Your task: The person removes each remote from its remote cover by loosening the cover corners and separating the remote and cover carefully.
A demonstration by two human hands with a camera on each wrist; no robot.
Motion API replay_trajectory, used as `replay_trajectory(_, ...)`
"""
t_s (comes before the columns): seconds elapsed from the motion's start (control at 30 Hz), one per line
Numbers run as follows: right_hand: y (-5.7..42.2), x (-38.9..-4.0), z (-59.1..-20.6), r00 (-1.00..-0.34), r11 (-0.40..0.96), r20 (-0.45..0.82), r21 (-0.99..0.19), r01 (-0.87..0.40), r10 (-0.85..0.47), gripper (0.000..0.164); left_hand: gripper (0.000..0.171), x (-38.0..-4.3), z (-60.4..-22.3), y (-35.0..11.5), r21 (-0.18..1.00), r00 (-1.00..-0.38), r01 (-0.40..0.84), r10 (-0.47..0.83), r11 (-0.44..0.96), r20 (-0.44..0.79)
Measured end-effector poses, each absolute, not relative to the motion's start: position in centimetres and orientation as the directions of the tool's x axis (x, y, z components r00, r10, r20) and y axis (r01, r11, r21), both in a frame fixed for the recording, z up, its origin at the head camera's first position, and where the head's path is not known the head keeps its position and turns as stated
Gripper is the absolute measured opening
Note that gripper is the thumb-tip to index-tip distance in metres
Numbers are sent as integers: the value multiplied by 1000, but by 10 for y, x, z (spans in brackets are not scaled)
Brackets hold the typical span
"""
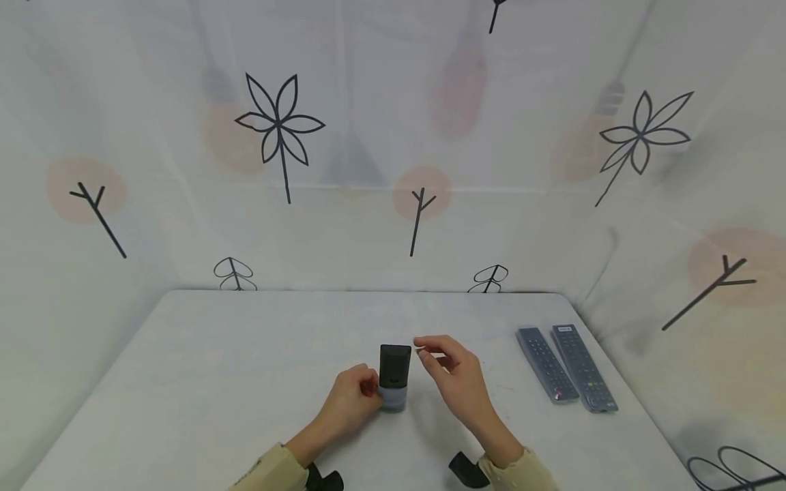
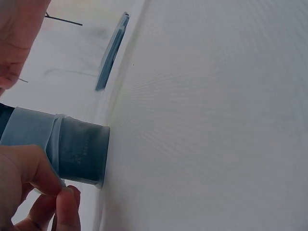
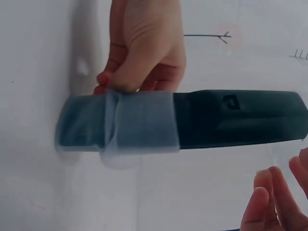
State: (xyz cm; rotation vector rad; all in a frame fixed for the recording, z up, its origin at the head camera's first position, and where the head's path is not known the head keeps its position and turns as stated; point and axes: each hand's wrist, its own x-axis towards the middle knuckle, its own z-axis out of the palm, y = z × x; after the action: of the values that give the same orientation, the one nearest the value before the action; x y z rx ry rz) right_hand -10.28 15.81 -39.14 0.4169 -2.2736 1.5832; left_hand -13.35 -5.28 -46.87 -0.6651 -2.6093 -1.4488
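A dark remote control [image 1: 395, 365] stands on end on the table, a translucent sleeve [image 3: 144, 122] bunched round its lower part. My left hand [image 1: 353, 399] is at the sleeve's left side, thumb and forefinger pinching its edge. In the left wrist view those fingertips [image 2: 66, 195] meet beside the fold of the sleeve. My right hand [image 1: 457, 375] is raised by the remote's upper end, fingers loosely bent and apart from it. Its fingertips [image 3: 262, 190] show below the remote's top end in the right wrist view, holding nothing visible.
Two more remotes in clear covers, one shorter [image 1: 548, 365] and one longer [image 1: 585, 368], lie side by side at the table's right. A patterned cloth [image 1: 344, 225] hangs behind the white table [image 1: 245, 348] and along its sides.
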Motion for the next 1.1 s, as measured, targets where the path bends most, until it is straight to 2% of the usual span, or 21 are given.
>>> replay_trajectory(0.4, 145, -95, -375, -889, 240, 450, -857, -456, -82, 30, 21, -134, -468, -52, 808, -916, 365, 335, 463, 222)
replay_trajectory(0.73, 135, -93, -373, -875, 335, 476, -813, -477, -89, 37, 23, -133, -467, -51, 798, -909, 386, 341, 463, 242)
replay_trajectory(1.1, 133, -96, -375, -876, 386, 473, -793, -471, -94, 31, 23, -134, -465, -53, 791, -906, 385, 358, 476, 226)
